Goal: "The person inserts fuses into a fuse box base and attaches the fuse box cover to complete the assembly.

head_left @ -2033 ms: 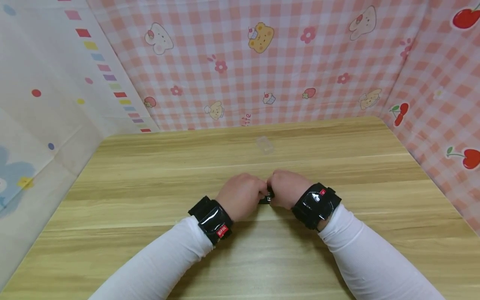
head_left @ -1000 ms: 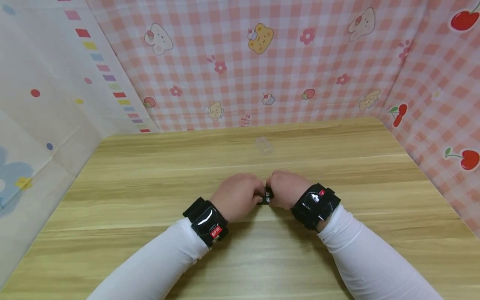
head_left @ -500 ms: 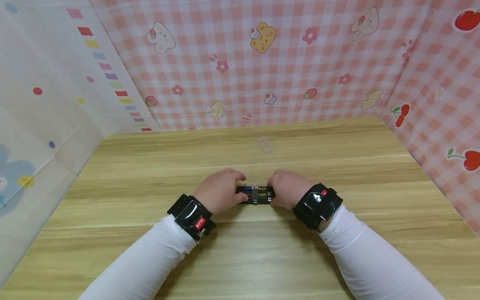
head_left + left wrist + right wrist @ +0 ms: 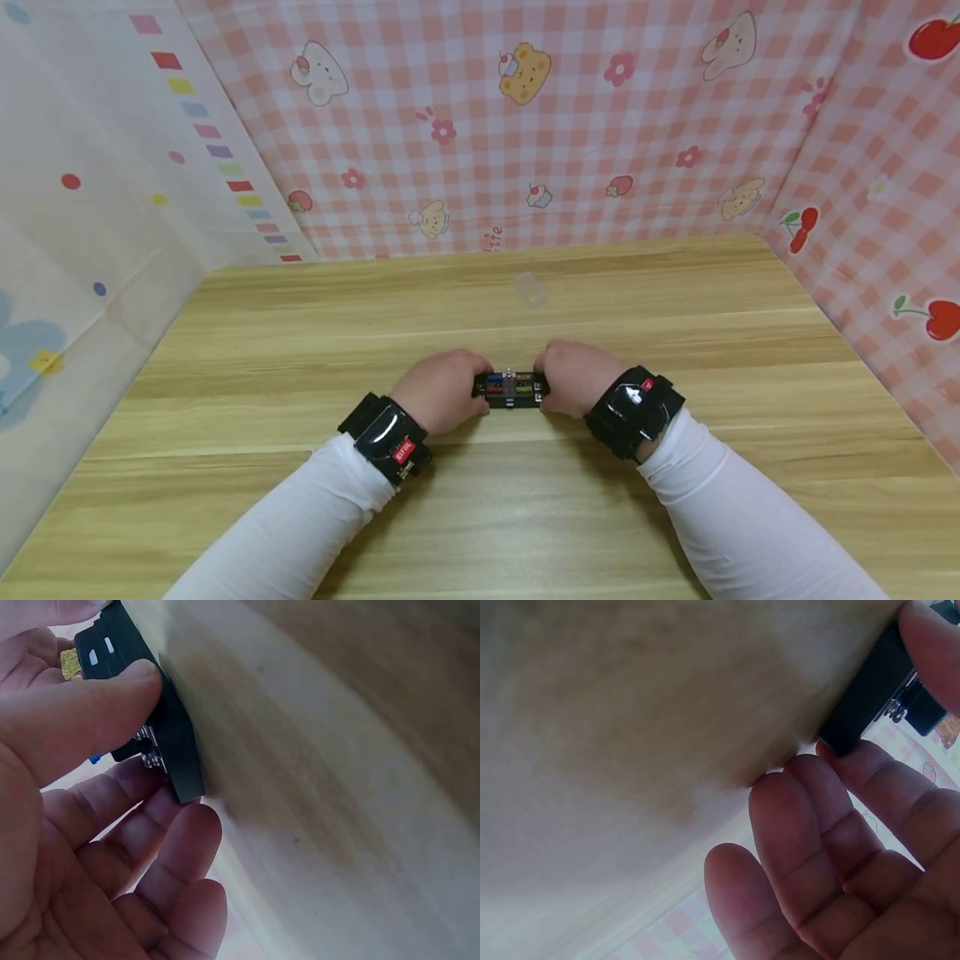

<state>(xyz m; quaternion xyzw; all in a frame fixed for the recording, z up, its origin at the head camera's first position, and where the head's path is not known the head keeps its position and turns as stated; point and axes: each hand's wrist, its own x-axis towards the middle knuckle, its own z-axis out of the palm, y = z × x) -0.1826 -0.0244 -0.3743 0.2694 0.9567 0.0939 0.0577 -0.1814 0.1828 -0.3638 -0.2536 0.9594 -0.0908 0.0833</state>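
A small black fuse box [image 4: 512, 402] with colored blade fuses lies on the wooden table, between the two hands. My left hand [image 4: 441, 389] grips its left end, and my right hand [image 4: 579, 377] grips its right end. In the left wrist view the thumb presses the long side of the black fuse box [image 4: 178, 739], near silver screw terminals. Thumb and fingers pinch the end of the fuse box [image 4: 868, 694] in the right wrist view, where the other fingers lie along the tabletop. Both ends are partly covered by the fingers.
A clear plastic cover [image 4: 531, 289] lies on the table [image 4: 337, 300] beyond the hands. Pink checked cloth [image 4: 465, 108] hangs behind the table and at its right; a white patterned cloth [image 4: 112, 217] hangs at the left.
My left hand has moved left from beside the right hand, uncovering the colored fuses, and has taken hold of the left end. My right hand has kept its grip.
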